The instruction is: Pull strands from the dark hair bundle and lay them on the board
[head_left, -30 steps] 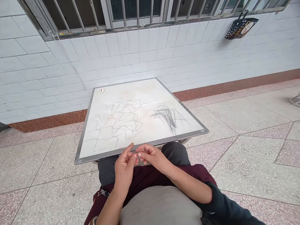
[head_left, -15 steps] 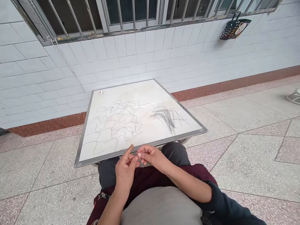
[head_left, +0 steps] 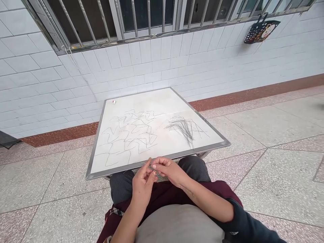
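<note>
My left hand [head_left: 143, 180] and my right hand [head_left: 169, 169] meet over my lap, just in front of the table's near edge. Both are closed in a pinch, fingertips close together, on a thin wire [head_left: 158, 174] that curves between them. Much of the wire is hidden by the fingers. On the white table [head_left: 141, 98] several bent, zigzag wires [head_left: 129, 135] lie spread over the left half. A loose bundle of straighter dark wires [head_left: 186, 130] lies on the right half.
A small white-and-red item [head_left: 114, 102] sits at the table's far left corner. Behind stands a white tiled wall [head_left: 157, 67] with a barred window [head_left: 149, 17]. A dotted bag [head_left: 260, 32] hangs from the bars at the right. The floor [head_left: 240, 131] is speckled stone.
The view has shifted, so everything sits slightly further right. My hands stay together in their pinch, and a curved piece of the wire now shows between them.
</note>
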Motion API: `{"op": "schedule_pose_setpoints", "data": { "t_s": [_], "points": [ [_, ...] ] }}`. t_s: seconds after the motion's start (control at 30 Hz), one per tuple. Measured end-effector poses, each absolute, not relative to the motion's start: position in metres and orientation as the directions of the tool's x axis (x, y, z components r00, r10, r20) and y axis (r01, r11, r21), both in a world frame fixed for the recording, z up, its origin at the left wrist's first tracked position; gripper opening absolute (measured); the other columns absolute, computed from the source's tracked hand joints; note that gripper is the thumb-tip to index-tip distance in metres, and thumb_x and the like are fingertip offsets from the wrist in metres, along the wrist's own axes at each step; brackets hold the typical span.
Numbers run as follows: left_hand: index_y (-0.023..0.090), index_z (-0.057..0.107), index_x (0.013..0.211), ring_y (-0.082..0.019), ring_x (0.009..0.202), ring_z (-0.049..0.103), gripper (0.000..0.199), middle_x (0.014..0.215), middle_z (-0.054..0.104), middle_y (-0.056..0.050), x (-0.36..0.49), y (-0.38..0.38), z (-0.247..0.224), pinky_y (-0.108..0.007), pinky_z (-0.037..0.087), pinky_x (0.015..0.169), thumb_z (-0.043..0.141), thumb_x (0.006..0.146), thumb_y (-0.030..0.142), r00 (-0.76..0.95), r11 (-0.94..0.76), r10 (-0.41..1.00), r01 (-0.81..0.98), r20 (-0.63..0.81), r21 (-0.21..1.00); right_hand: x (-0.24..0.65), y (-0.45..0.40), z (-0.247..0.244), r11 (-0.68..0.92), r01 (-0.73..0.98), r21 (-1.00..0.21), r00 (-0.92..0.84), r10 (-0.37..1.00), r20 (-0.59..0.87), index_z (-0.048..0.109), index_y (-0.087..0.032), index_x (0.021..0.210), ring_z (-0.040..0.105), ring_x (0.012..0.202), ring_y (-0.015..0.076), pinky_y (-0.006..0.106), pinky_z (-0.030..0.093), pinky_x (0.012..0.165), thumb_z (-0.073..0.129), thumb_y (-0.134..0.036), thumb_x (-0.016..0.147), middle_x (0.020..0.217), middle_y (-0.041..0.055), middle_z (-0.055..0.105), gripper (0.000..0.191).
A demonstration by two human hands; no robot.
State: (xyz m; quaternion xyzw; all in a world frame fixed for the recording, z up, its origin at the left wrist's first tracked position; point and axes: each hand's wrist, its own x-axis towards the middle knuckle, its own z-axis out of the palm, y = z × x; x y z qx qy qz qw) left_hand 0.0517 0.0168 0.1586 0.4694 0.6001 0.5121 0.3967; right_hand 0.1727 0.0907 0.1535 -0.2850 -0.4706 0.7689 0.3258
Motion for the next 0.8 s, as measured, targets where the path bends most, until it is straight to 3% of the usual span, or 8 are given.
{"op": "schedule_pose_setpoints", "data": {
  "t_s": [0.27, 0.5, 0.6, 0.8],
  "points": [
    [0.025, 0.043, 0.135, -0.015, 0.069, 0.064, 0.054, 0.077, 0.064, 0.001, 0.056, 0.016, 0.16, -0.031, 0.056, 0.07, 0.055, 0.083, 0.033, -0.271, 0.056, 0.962, 0.161, -0.01, 0.985, 0.171, 0.085, 0.149, -0.365, -0.263, -0.893, -0.615, 0.777, -0.136, 0.061, -0.017, 0.08, 0.042, 0.054, 0.0056, 0.02, 0.027, 0.049, 0.075, -0.037, 0.066, 0.068, -0.004, 0.054, 0.028],
    [0.026, 0.052, 0.129, -0.018, 0.077, 0.063, 0.051, 0.095, 0.068, -0.006, 0.058, 0.018, 0.159, -0.031, 0.054, 0.07, 0.06, 0.079, 0.026, -0.321, 0.015, 0.945, 0.24, 0.065, 0.971, 0.168, 0.086, 0.147, -0.336, -0.255, -0.907, -0.603, 0.789, -0.123, 0.064, -0.018, 0.078, 0.041, 0.053, 0.0066, 0.021, 0.028, 0.047, 0.074, -0.039, 0.067, 0.067, -0.0034, 0.056, 0.026],
    [0.026, 0.053, 0.128, -0.018, 0.078, 0.063, 0.052, 0.092, 0.068, -0.006, 0.062, 0.019, 0.159, -0.032, 0.053, 0.07, 0.061, 0.077, 0.025, -0.312, -0.009, 0.947, 0.227, 0.081, 0.974, 0.17, 0.088, 0.148, -0.324, -0.26, -0.91, -0.591, 0.798, -0.116, 0.065, -0.018, 0.079, 0.038, 0.052, 0.0057, 0.02, 0.025, 0.046, 0.073, -0.04, 0.068, 0.065, -0.0037, 0.054, 0.026],
    [0.022, 0.055, 0.125, -0.015, 0.07, 0.06, 0.051, 0.079, 0.061, -0.001, 0.041, 0.016, 0.159, -0.028, 0.053, 0.061, 0.063, 0.076, 0.037, -0.212, 0.135, 0.971, 0.093, -0.113, 0.986, 0.183, 0.098, 0.153, -0.432, -0.295, -0.852, -0.619, 0.766, -0.175, 0.064, -0.017, 0.077, 0.028, 0.05, 0.0038, 0.019, 0.014, 0.042, 0.074, -0.036, 0.068, 0.068, -0.0033, 0.051, 0.023]
  ]
}}
